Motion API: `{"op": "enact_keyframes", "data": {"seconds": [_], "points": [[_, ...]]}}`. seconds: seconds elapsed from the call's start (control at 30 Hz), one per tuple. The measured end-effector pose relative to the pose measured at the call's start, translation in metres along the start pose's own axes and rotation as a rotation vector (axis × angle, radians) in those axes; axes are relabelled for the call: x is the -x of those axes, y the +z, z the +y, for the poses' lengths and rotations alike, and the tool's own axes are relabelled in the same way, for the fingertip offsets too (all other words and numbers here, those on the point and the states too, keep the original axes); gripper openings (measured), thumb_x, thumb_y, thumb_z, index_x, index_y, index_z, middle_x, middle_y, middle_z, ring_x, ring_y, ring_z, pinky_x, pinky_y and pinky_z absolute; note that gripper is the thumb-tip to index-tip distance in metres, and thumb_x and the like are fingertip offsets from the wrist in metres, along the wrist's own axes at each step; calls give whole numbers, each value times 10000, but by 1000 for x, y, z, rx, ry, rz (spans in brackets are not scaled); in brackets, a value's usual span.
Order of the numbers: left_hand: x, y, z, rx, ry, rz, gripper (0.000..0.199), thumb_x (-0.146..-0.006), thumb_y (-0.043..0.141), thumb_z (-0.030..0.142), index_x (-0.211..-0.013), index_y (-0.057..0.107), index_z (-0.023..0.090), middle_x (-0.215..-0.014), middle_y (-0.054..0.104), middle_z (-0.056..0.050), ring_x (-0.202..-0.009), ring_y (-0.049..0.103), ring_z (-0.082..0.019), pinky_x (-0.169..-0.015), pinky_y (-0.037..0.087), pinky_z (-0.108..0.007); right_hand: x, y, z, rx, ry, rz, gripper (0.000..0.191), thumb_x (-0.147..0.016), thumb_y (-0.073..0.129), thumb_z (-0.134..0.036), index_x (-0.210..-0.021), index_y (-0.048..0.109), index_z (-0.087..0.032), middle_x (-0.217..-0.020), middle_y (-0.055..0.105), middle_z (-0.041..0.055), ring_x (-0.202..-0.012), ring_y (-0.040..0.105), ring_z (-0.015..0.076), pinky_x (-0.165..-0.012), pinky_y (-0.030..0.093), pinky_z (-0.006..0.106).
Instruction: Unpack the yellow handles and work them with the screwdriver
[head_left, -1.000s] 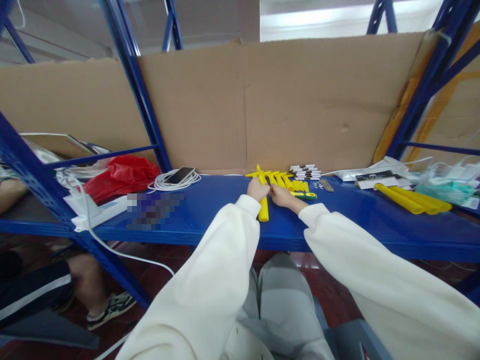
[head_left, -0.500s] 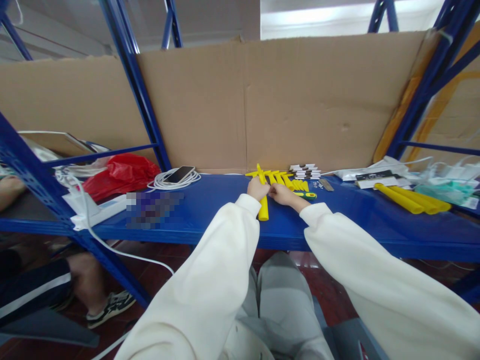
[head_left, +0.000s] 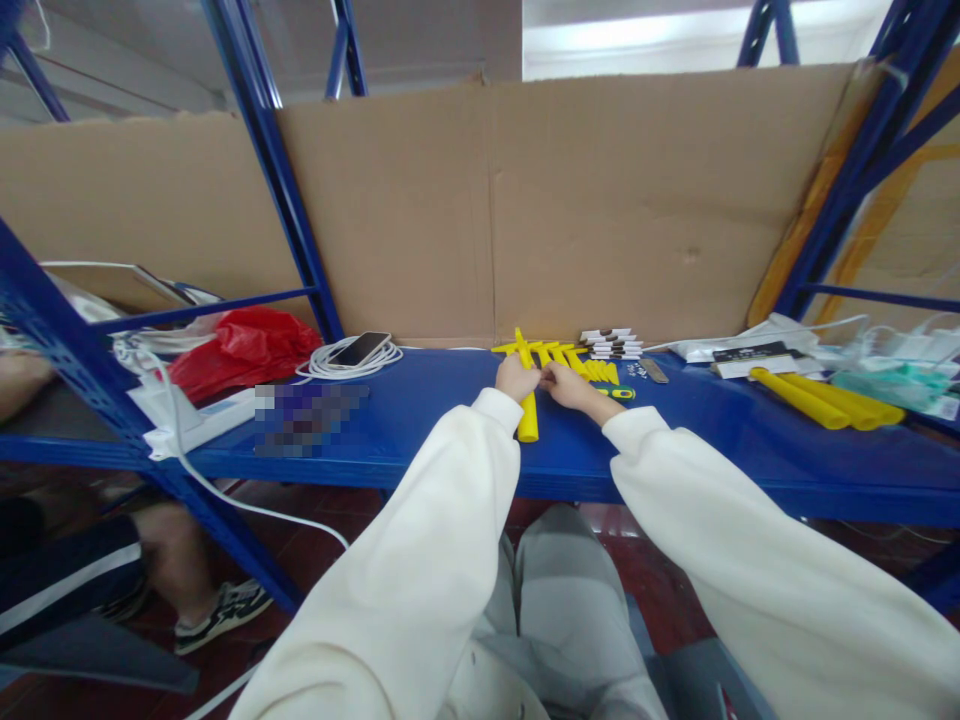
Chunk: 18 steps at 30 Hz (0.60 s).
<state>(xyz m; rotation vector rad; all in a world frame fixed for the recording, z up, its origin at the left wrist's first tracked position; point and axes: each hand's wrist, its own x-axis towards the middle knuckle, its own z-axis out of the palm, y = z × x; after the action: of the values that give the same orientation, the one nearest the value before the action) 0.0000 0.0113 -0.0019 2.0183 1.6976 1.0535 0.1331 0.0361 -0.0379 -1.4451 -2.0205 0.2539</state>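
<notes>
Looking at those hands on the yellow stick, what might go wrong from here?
Three risks, as guesses. The left hand grips a long yellow stick whose near end lies close to the blue shelf edge; it might slide off. The right hand works right beside the row of yellow pieces and a stack of small white parts, so a nudge may scatter them. The phone on its coiled white cable could be dragged if the cable snags.
</notes>
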Motion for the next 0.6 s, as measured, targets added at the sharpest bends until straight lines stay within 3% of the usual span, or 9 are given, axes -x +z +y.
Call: {"op": "enact_keyframes", "data": {"seconds": [0.23,0.43,0.6], "points": [[2,-1,0,21,10,-12,262,-869,580,127,-1065,751,97,-1110,768,-145,-1090,715,-251,-900,542,-277,-6,-15,9,-81,-70,142,144,-810,541,-71,-780,620,-188,-849,713,57,-818,657,185,-839,517,324],[3,-1,1,48,-1,-5,241,-868,595,141,-1050,749,105,-1104,767,-147,-1089,715,-250,-902,544,-281,-19,-54,31,-145,-35,265,79,-771,609,-127,-730,654,-177,-718,697,34,-707,644,169,-763,535,306],[3,-1,1,75,-15,-4,215,-862,595,149,-1008,747,112,-1062,773,-139,-1034,726,-240,-879,549,-281,-18,-90,70,-125,263,401,67,-755,642,-158,-743,705,-140,-704,709,56,-687,655,171,-721,533,285]]}}
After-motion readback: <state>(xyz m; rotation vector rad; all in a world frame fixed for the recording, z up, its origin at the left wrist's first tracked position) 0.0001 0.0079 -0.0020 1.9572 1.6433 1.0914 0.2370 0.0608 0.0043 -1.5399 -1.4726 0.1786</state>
